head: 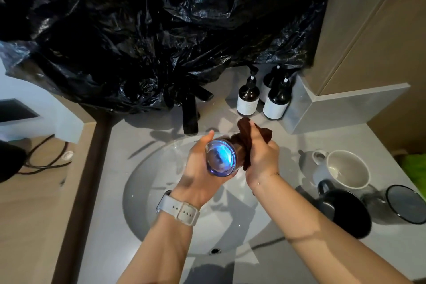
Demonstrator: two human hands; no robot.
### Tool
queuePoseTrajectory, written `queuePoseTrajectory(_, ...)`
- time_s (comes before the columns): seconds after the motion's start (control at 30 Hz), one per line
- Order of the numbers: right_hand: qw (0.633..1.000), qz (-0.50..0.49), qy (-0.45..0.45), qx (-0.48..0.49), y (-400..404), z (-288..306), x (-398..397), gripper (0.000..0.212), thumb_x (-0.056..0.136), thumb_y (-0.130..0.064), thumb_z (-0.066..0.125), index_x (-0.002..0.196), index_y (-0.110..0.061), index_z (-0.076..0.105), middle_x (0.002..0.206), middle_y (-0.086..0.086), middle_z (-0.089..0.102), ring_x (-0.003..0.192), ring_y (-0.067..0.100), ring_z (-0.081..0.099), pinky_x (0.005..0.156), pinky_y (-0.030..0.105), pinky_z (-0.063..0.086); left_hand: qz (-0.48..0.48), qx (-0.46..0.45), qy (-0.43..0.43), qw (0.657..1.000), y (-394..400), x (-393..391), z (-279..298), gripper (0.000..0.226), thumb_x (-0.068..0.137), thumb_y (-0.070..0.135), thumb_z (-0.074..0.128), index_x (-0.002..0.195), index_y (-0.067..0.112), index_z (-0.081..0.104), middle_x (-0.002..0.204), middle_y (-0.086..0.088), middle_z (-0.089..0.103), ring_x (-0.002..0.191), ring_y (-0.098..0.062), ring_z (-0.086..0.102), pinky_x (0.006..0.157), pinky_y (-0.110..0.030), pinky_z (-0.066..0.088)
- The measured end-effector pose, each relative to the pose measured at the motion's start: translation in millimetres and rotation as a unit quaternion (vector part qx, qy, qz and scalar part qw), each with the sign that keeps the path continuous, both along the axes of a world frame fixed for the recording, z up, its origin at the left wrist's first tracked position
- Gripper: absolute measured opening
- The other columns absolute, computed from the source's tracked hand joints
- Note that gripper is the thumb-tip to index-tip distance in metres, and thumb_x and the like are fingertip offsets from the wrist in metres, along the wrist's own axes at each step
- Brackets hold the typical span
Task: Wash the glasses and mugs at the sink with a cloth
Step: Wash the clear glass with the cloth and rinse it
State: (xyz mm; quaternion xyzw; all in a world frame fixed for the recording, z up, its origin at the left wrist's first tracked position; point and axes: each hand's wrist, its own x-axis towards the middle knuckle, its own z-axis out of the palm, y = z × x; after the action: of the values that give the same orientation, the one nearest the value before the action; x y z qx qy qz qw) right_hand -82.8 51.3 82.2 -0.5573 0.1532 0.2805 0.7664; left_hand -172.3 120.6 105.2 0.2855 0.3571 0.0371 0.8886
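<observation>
Clear glass (pixel 221 159), its base turned toward us, lies on its side above the sink (pixel 147 182). We see the left hand (pixel 200 168) curl its fingers round the body of the glass, while the right hand (pixel 261 159) grips a dark brown cloth (pixel 245 136) whose end is pushed into the glass mouth. On the counter (pixel 345 140) to the right we note a white mug (pixel 345 169), a black mug (pixel 345 212) lying beside it, and a second glass (pixel 403 205) tipped on its side. Three pump bottles (pixel 249 97) stand behind the sink, just beside a black tap (pixel 190 113); black plastic sheeting (pixel 149 30) hangs above.
</observation>
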Motion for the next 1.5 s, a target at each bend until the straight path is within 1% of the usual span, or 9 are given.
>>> queuePoseTrajectory(0.23,0.997,-0.053,-0.041,0.03,4,5,6,0.006,0.092,-0.014,0.064,0.093,-0.009,0.062,0.073,0.0,0.067,0.055,0.007,0.064,0.054,0.021,0.055,0.018,-0.123,-0.009,0.992,-2,0,-14,0.034,0.088,0.042,0.056,0.107,0.013,0.061,0.086,-0.005,0.065,0.062,-0.015,0.055,0.06,-0.028,0.046)
queuePoseTrajectory(0.37,0.998,0.008,-0.051,0.031,0,8,4,0.009,0.09,-0.02,0.067,0.096,-0.013,0.067,0.085,0.005,0.071,0.078,0.021,0.069,0.079,0.039,0.06,0.03,-0.131,-0.047,0.99,-8,-1,-19,0.045,0.081,0.048,0.065,0.106,0.011,0.07,0.1,-0.008,0.069,0.068,-0.019,0.067,0.052,-0.027,0.051)
queuePoseTrajectory(0.57,0.996,0.024,-0.071,0.044,-16,6,10,0.01,0.092,-0.021,0.063,0.101,-0.018,0.065,0.103,0.008,0.071,0.103,0.03,0.067,0.096,0.055,0.05,0.033,-0.042,-0.098,0.994,-10,-23,-20,0.04,0.093,0.043,0.06,0.122,0.015,0.059,0.115,-0.01,0.046,0.091,-0.018,0.05,0.07,-0.034,0.054)
queuePoseTrajectory(0.83,0.974,-0.035,-0.225,0.012,-44,20,23,0.026,0.082,-0.027,0.074,0.099,-0.025,0.053,0.104,0.004,0.065,0.102,0.024,0.066,0.092,0.045,0.053,0.095,0.064,-0.092,0.989,-12,-35,-3,0.03,0.099,0.034,0.048,0.077,0.014,0.052,0.07,-0.002,0.055,0.065,-0.015,0.057,0.087,-0.05,0.053)
queuePoseTrajectory(0.93,0.915,0.17,-0.366,0.007,-52,33,7,0.028,0.079,-0.022,0.069,0.102,-0.025,0.053,0.104,-0.003,0.061,0.097,0.004,0.062,0.083,0.019,0.048,0.11,0.104,-0.085,0.985,-11,-31,-7,0.03,0.1,0.031,0.051,0.086,0.004,0.054,0.082,-0.016,0.061,0.079,-0.027,0.063,0.098,-0.061,0.047)
queuePoseTrajectory(1.07,0.724,0.31,-0.604,-0.122,-48,26,-5,0.024,0.082,-0.026,0.058,0.106,-0.026,0.056,0.12,-0.011,0.042,0.121,0.01,0.044,0.103,0.015,0.032,0.129,0.158,-0.064,0.977,-14,-26,-7,0.03,0.095,0.034,0.058,0.094,0.004,0.053,0.081,-0.023,0.054,0.08,-0.035,0.056,0.089,-0.056,0.049)
queuePoseTrajectory(1.13,0.739,0.287,-0.602,-0.095,-45,24,1,0.022,0.086,-0.022,0.063,0.107,-0.026,0.064,0.12,-0.01,0.049,0.12,0.009,0.049,0.103,0.016,0.034,0.127,0.153,-0.053,0.978,-11,-27,-5,0.025,0.09,0.034,0.056,0.084,0.01,0.05,0.072,-0.012,0.051,0.068,-0.023,0.052,0.075,-0.046,0.052)
queuePoseTrajectory(1.27,0.879,0.217,-0.423,-0.032,-42,8,10,0.021,0.086,-0.003,0.067,0.105,-0.01,0.071,0.108,0.004,0.069,0.107,0.016,0.063,0.099,0.032,0.046,0.135,0.084,-0.034,0.987,-7,-29,-1,0.025,0.097,0.028,0.051,0.078,0.011,0.049,0.064,-0.006,0.051,0.053,-0.016,0.056,0.073,-0.048,0.06)
queuePoseTrajectory(1.5,0.814,0.201,-0.539,-0.079,-43,15,6,0.016,0.084,-0.013,0.068,0.1,-0.012,0.072,0.099,0.004,0.062,0.099,0.011,0.061,0.094,0.019,0.044,0.091,0.105,-0.015,0.99,-14,-27,-3,0.028,0.101,0.027,0.048,0.076,0.014,0.048,0.063,-0.003,0.047,0.059,-0.016,0.051,0.078,-0.048,0.057)
